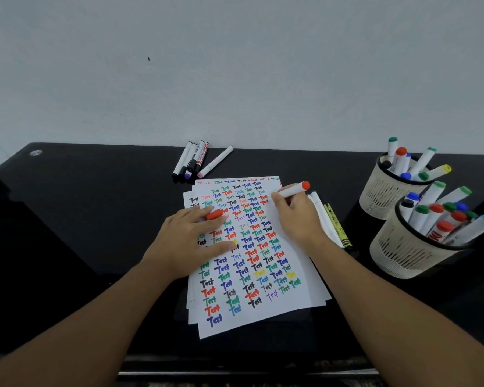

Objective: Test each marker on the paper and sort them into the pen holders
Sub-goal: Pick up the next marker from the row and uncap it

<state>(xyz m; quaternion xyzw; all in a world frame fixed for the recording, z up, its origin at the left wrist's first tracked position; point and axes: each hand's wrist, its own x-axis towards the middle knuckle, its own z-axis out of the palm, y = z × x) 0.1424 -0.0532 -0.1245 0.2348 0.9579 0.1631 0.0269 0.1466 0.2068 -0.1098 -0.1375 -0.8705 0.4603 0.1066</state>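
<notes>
A stack of white paper (pixel 296 263) covered with coloured "Test" words lies on the black desk. My right hand (pixel 296 216) grips a white marker with a red end (pixel 292 189), its tip down on the paper near the upper right of the writing. My left hand (pixel 190 238) lies flat on the sheet and pinches the red cap (pixel 214 215) between its fingers. Two beige pen holders stand at the right, the far one (pixel 386 196) and the near one (pixel 408 250), each filled with several markers.
Several markers (pixel 192 162) lie in a loose group at the back of the desk (pixel 81 219) against the wall. A few more markers, one yellow (pixel 337 222), lie beside the paper just right of my right hand.
</notes>
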